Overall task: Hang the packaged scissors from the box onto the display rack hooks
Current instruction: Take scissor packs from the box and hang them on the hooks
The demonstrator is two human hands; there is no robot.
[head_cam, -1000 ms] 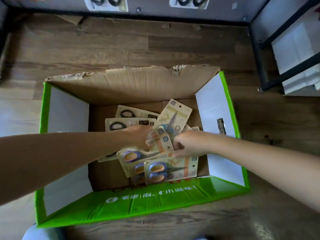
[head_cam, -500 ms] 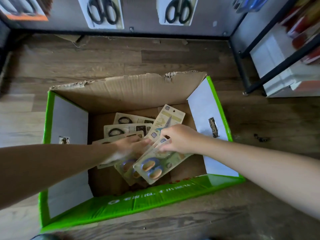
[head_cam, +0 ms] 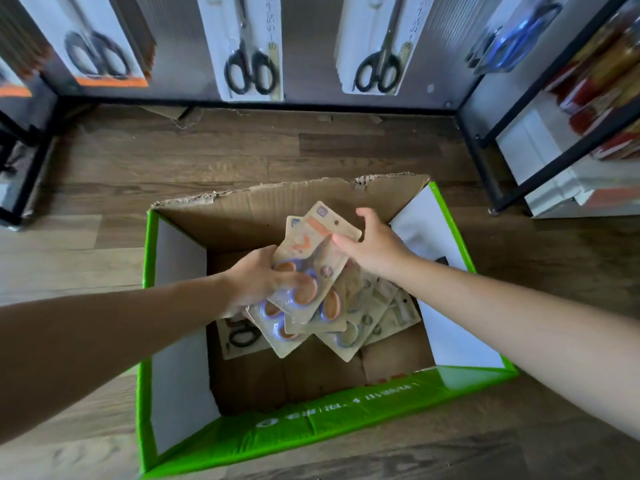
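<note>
A stack of packaged scissors (head_cam: 313, 268), beige cards with orange-and-blue handles, is lifted above the open green cardboard box (head_cam: 311, 431). My left hand (head_cam: 258, 280) grips the stack's lower handle end from the left. My right hand (head_cam: 375, 245) pinches its upper right edge. More packs (head_cam: 384, 306) lie on the box floor, one with black handles (head_cam: 242, 336) at the left. Hanging packs of black scissors (head_cam: 247, 50) show on the display rack (head_cam: 311, 103) beyond the box.
The box stands on a wooden floor (head_cam: 242, 150). A black metal shelf frame (head_cam: 540, 133) with red goods stands at the right. Another dark frame (head_cam: 20, 168) is at the left. A blue-handled scissors pack (head_cam: 516, 32) hangs at the upper right.
Both hands have gathered the orange-and-blue packs into a stack and raised it up out of the box. The view has tilted up, showing more of the rack.
</note>
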